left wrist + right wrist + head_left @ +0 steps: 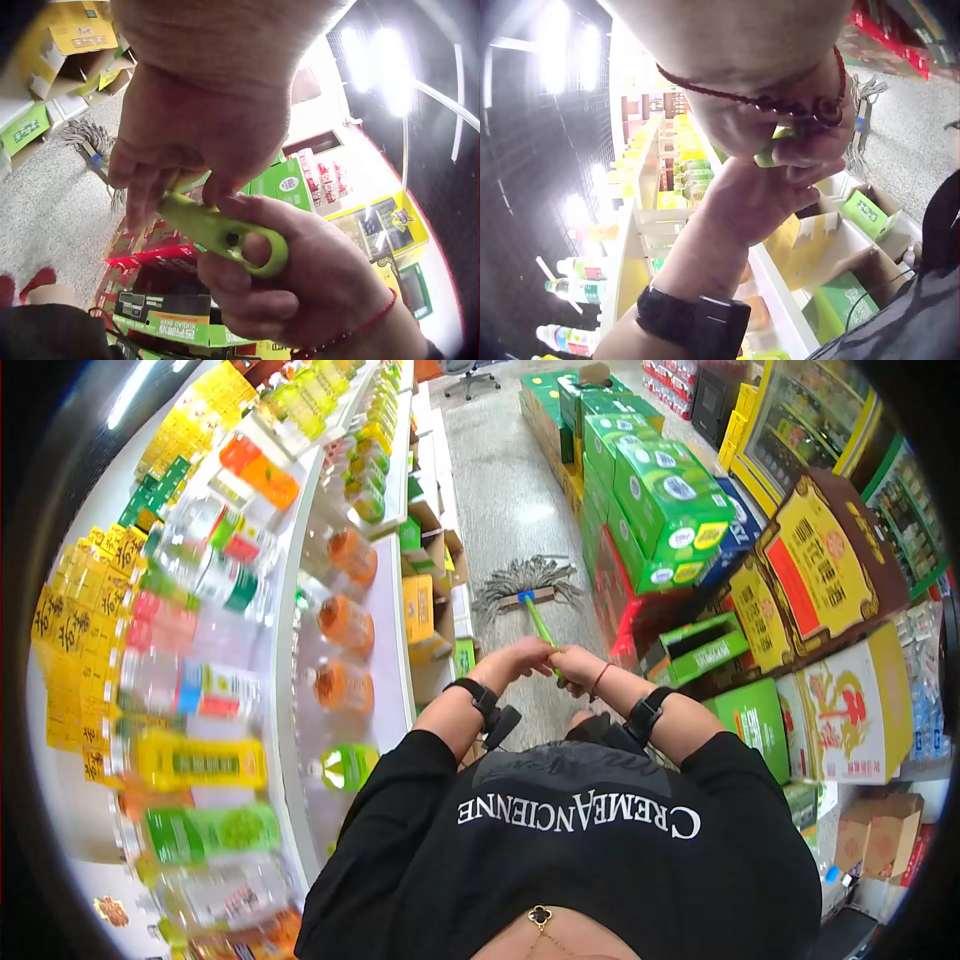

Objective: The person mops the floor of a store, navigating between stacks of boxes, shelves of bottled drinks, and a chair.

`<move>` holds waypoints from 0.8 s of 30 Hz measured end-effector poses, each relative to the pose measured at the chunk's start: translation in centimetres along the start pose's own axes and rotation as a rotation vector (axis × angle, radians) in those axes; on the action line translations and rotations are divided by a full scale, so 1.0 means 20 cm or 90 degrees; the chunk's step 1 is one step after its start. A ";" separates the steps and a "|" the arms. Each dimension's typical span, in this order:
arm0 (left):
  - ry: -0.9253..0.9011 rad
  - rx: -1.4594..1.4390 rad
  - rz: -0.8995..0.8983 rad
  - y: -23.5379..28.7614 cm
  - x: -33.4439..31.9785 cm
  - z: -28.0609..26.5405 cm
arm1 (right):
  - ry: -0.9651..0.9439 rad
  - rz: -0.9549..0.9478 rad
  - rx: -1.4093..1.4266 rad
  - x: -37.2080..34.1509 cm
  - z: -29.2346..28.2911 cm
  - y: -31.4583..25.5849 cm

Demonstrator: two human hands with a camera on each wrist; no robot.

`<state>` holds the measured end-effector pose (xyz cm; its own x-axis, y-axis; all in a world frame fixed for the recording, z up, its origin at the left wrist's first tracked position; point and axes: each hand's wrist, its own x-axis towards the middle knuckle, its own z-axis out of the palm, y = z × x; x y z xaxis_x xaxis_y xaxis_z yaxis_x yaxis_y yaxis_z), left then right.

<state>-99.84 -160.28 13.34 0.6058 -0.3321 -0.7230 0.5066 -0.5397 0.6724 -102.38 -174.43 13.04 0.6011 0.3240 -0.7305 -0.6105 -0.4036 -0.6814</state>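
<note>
A mop with a green handle (541, 624) and a head of grey strands (528, 578) lies out ahead, its strands spread on the floor. My right hand (580, 669), with a red bracelet at the wrist, grips the top end of the handle. Just beside it, my left hand (514, 662) holds the handle a little lower down. In the left wrist view the looped green handle end (196, 223) pokes out between the two hands. The right wrist view shows only a short piece of the green handle (767, 156); fingers hide the rest.
Shelves (285, 660) of bottled drinks line the left side, with open cartons (420, 610) beneath. Stacked green boxes (665, 490) and a brown and yellow carton (825, 565) border the right. Between them runs a narrow speckled floor (490, 460), with an office chair (470, 378) at its far end.
</note>
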 end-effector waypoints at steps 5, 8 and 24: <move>-0.048 0.105 0.150 0.12 0.40 -0.49 | -0.030 -0.034 0.012 0.36 -0.20 -0.41; -0.029 0.069 0.099 0.26 0.65 -0.79 | -0.038 -0.044 0.017 0.66 -0.33 -0.64; 0.082 -0.035 0.016 1.07 1.59 -2.24 | -0.030 -0.097 -0.040 1.92 -0.95 -2.05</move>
<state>-42.23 -147.75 11.79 0.6903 -0.2415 -0.6820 0.5207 -0.4885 0.7001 -44.50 -161.61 13.88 0.6583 0.4256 -0.6209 -0.4791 -0.3993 -0.7817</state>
